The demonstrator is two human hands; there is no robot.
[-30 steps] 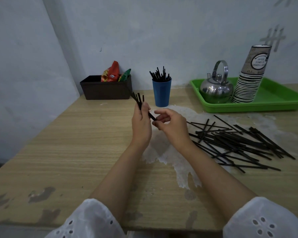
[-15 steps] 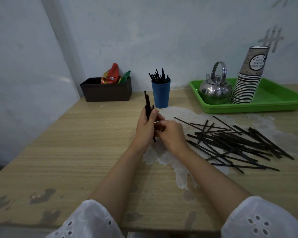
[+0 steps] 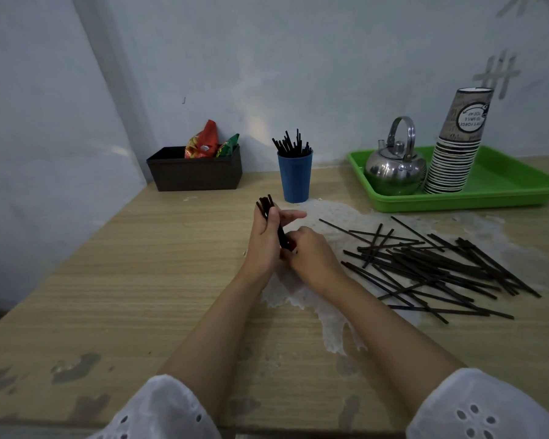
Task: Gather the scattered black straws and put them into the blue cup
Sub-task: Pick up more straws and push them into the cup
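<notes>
straws in left hand, label unreadable

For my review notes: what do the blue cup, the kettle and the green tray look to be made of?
Blue cup: probably plastic; opaque, matte and evenly coloured, with no sheen.
Kettle: polished metal, likely stainless steel; its round body mirrors the surroundings.
Green tray: apparently moulded plastic with a semi-gloss finish; uniform bright colour, rounded rim and soft highlights.

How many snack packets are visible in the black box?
2: a red packet on the left, a green packet right of it; more may be hidden inside the box.
</notes>
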